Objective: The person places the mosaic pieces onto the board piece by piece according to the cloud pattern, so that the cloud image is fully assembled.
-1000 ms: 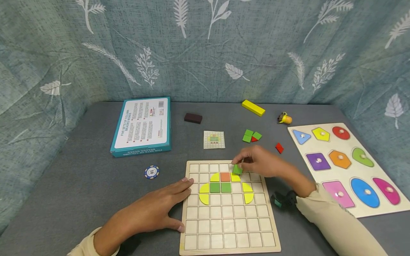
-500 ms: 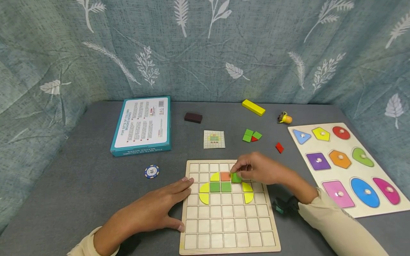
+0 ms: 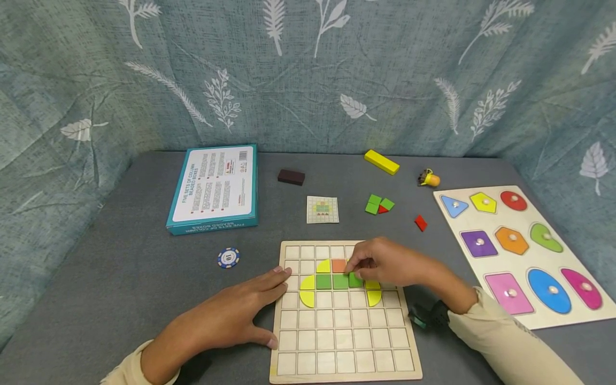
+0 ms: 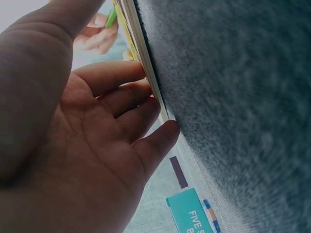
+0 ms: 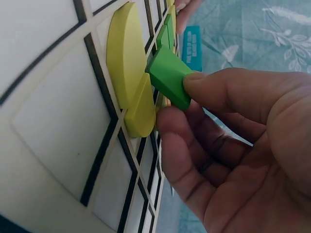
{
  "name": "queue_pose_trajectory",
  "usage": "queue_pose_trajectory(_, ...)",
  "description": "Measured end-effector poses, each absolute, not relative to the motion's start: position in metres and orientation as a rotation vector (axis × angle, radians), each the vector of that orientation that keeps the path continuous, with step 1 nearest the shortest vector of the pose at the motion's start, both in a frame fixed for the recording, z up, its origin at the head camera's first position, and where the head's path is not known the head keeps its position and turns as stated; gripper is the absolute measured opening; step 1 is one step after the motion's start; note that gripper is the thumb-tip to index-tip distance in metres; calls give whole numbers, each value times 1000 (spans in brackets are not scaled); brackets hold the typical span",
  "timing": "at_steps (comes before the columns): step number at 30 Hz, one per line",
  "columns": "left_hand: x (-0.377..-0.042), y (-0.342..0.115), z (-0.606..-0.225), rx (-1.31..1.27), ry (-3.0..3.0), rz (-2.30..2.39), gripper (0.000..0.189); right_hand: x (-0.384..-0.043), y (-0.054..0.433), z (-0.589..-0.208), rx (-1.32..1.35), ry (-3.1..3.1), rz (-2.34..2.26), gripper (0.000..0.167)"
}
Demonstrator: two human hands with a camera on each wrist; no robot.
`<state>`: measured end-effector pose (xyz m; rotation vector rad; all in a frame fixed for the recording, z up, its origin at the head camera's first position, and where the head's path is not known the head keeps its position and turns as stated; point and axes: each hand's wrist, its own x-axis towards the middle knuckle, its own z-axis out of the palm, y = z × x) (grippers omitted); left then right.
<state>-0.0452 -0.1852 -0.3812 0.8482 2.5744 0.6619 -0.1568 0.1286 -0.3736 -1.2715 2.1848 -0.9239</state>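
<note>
My right hand (image 3: 385,262) pinches a green square tile (image 5: 167,75) between thumb and fingers. In the right wrist view the tile is tilted beside yellow quarter-round tiles (image 5: 127,58). Below it lies a wooden grid board (image 3: 344,339). On the board's upper rows are two green squares (image 3: 324,282), an orange square (image 3: 339,266) and yellow quarter-rounds at left (image 3: 307,291) and right (image 3: 374,297). My fingers partly cover the yellow pieces nearest them. Along the board's left edge rests my left hand (image 3: 233,310), fingers extended and touching the edge, thumb spread lower down.
Behind the board lie a pattern card (image 3: 322,209), loose green tiles (image 3: 372,203) and a red tile (image 3: 421,223). A teal box (image 3: 214,190) and poker chip (image 3: 228,258) are leftward. A knobbed shape puzzle (image 3: 522,256) lies near my right forearm.
My right hand has brought the green tile toward me, from above the upper yellow piece to the cell right of the two green squares. The left hand stays on the board's edge.
</note>
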Motion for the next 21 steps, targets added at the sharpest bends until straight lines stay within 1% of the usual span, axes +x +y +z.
queue_pose_trajectory(5,-45,-185,-382,851,2577,661,94,-156,128,-374,-1291,2222,-887,16)
queue_pose_trajectory(11,-45,-185,-382,859,2585,657,94,-156,127,-373,-1253,2265,-848,16)
queue_pose_trajectory(16,-45,-186,-382,857,2581,660,93,-156,127,-372,-1209,2287,-861,18)
queue_pose_trajectory(21,-45,-186,-382,853,2576,661,94,-161,130,-374,-1222,2354,-890,18)
